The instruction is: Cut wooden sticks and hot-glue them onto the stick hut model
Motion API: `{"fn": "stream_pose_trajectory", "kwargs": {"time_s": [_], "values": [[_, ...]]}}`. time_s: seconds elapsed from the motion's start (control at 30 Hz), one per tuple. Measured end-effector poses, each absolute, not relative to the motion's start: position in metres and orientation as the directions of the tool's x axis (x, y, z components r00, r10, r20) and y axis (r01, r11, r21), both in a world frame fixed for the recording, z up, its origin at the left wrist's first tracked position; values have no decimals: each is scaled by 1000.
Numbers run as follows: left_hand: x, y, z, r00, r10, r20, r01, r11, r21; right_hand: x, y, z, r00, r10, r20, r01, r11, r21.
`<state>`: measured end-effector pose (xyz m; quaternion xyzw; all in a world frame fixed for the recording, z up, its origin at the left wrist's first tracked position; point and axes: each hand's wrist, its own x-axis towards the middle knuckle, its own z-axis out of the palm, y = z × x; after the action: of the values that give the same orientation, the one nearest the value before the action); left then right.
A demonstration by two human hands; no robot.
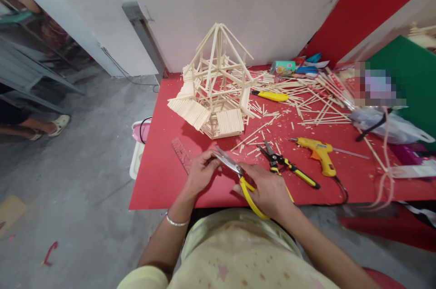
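My right hand (269,189) grips a pair of scissors (251,198) with yellow handles, its silvery blades pointing up and left. At the blade tips, my left hand (203,171) is closed in a pinch; what its fingers hold is too small to make out. Beyond both hands stands a pale stick model (218,80) with a pointed open frame on top and flat panels of sticks around its base. A clear ruler (180,155) lies just left of my left hand. Past my right hand rest black-and-yellow cutters (289,167), partly hidden by the hand.
The red table (153,166) carries loose sticks (313,102), a yellow utility knife (270,96) and a yellow glue gun (318,152) with its cord hanging over the front edge. A plastic bag (391,125) and a green board (408,84) are at right. Another person's foot (59,124) shows far left.
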<state>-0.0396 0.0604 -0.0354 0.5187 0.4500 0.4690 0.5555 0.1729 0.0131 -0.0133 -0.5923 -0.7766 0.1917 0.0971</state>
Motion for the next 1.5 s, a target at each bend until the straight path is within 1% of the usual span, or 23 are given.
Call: {"fn": "stream_pose_trajectory", "kwargs": {"time_s": [0.07, 0.17, 0.27, 0.4, 0.5, 0.6, 0.67, 0.73, 0.87, 0.93, 0.97, 1.0, 1.07, 1.1, 1.17, 1.23, 1.33, 1.5], "values": [[-40, 60, -37, 153, 988, -25, -41, 31, 999, 173, 14, -14, -269, 960, -82, 881, 211, -424], [-40, 60, -39, 149, 988, -39, -27, 43, 999, 173, 14, -15, -267, 958, -101, 850, 185, -493], [-39, 60, -40, 147, 988, -42, -60, 51, 997, 173, 14, -16, -273, 957, -99, 835, 185, -519], [-38, 61, -40, 120, 992, -40, -93, 51, 994, 172, 13, -22, -251, 963, -93, 864, 180, -471], [-40, 59, -36, 11, 1000, 19, -54, -18, 998, 174, 11, -29, -188, 977, -97, 891, 128, -435], [-45, 57, -32, -148, 978, 147, 75, -137, 988, 178, 8, -34, -163, 985, -62, 942, 136, -308], [-46, 56, -31, -238, 957, 167, 89, -149, 985, 179, 8, -35, -206, 977, -55, 956, 189, -226], [-44, 57, -32, -294, 947, 130, -1, -136, 991, 180, 9, -36, -275, 960, -54, 944, 259, -203], [-36, 61, -32, -312, 950, 20, -252, -103, 962, 179, 14, -34, -368, 930, 10, 904, 360, -230], [-33, 63, -30, -298, 953, -62, -373, -57, 926, 177, 17, -29, -382, 921, 84, 883, 390, -261], [-31, 63, -29, -284, 953, -105, -431, -29, 902, 175, 19, -26, -382, 914, 140, 863, 406, -299], [-31, 63, -27, -267, 953, -146, -485, -2, 874, 172, 21, -21, -376, 904, 203, 831, 426, -357], [-29, 62, -22, -220, 953, -210, -578, 46, 815, 164, 26, -9, -326, 890, 319, 730, 452, -513], [-27, 61, -19, -194, 953, -234, -612, 69, 788, 158, 30, -2, -280, 892, 356, 673, 447, -590], [-24, 59, -14, -146, 951, -271, -652, 114, 749, 147, 39, 11, -182, 907, 380, 580, 411, -704], [-19, 56, -11, -105, 951, -291, -667, 150, 730, 136, 48, 21, -125, 922, 366, 518, 376, -768], [-14, 55, -10, -74, 956, -285, -650, 171, 740, 123, 61, 26, -117, 936, 333, 460, 348, -817], [-17, 57, -11, -15, 972, -236, -487, 199, 851, 116, 75, 18, -78, 941, 328, 460, 326, -826]]}}
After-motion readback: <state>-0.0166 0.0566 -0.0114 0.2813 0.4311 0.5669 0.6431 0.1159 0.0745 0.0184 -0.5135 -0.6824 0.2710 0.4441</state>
